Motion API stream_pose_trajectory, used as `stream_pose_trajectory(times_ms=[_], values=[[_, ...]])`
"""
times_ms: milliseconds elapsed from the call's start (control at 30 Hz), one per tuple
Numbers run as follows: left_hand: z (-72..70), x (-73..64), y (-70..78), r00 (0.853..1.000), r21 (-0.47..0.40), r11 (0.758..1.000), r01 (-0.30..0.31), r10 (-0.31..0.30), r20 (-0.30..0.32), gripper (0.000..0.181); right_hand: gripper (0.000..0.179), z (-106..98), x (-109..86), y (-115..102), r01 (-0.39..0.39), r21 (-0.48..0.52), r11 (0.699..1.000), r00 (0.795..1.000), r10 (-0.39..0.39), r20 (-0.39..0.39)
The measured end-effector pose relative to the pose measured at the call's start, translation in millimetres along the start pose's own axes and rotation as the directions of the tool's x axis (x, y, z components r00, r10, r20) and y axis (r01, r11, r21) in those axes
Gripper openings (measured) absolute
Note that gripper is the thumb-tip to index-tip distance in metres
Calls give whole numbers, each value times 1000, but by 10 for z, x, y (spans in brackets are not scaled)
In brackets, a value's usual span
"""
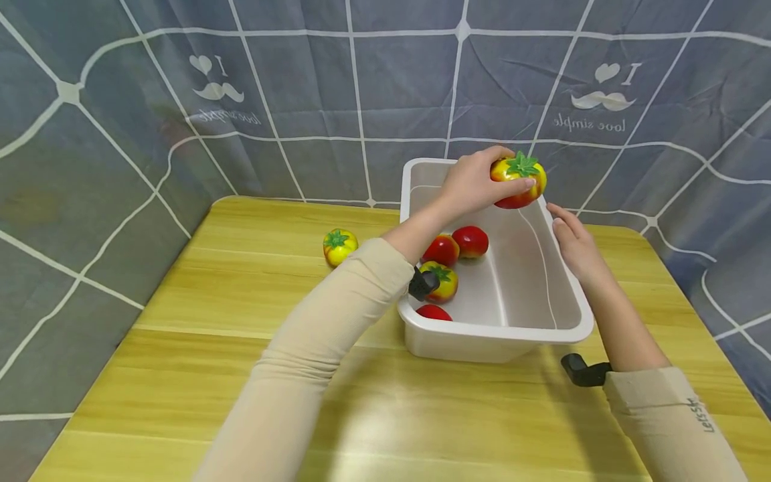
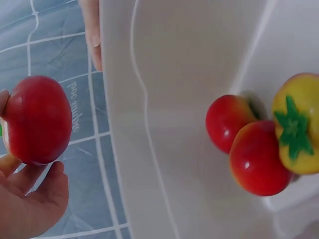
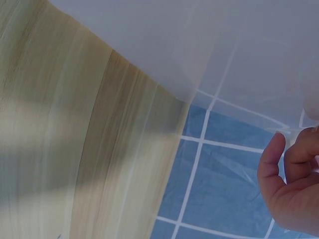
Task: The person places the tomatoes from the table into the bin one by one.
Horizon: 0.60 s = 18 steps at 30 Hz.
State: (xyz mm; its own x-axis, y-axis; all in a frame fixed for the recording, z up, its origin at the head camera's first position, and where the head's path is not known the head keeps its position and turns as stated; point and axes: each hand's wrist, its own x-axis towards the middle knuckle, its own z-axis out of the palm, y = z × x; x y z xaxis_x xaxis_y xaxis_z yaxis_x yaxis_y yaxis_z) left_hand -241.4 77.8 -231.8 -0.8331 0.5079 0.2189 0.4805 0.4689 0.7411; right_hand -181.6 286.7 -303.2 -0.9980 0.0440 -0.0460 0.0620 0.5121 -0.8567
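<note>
My left hand holds a yellow-and-red persimmon with green leaves above the far right part of a white plastic bin. Its red underside shows in the left wrist view, with the thumb and fingers around it. Along the outside of the bin's right rim is my right hand, its fingertips right at the edge and no fruit in it. Inside the bin, on the left, lie another leafy persimmon and several red fruits. My left forearm partly covers this side.
One more yellow persimmon sits on the wooden table, left of the bin. A grey curtain with white lines hangs behind and at both sides of the table. Black camera mounts stick out at the wrists.
</note>
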Motion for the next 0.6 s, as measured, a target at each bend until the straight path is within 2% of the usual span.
stream_pose_trajectory(times_ms=[167, 267, 600], values=[[141, 18, -99, 999, 8, 1000, 30, -30, 28, 56, 55, 12, -9, -15, -17, 1, 1000, 1000, 17, -2], [195, 23, -145, 998, -3, 1000, 26, -26, 49, 54, 55, 24, -12, -26, -26, 15, 1000, 1000, 26, -4], [237, 36, -188, 989, 70, 998, -4, -6, 149, 50, 52, 11, -1, 19, 42, 60, 997, 999, -40, -29]])
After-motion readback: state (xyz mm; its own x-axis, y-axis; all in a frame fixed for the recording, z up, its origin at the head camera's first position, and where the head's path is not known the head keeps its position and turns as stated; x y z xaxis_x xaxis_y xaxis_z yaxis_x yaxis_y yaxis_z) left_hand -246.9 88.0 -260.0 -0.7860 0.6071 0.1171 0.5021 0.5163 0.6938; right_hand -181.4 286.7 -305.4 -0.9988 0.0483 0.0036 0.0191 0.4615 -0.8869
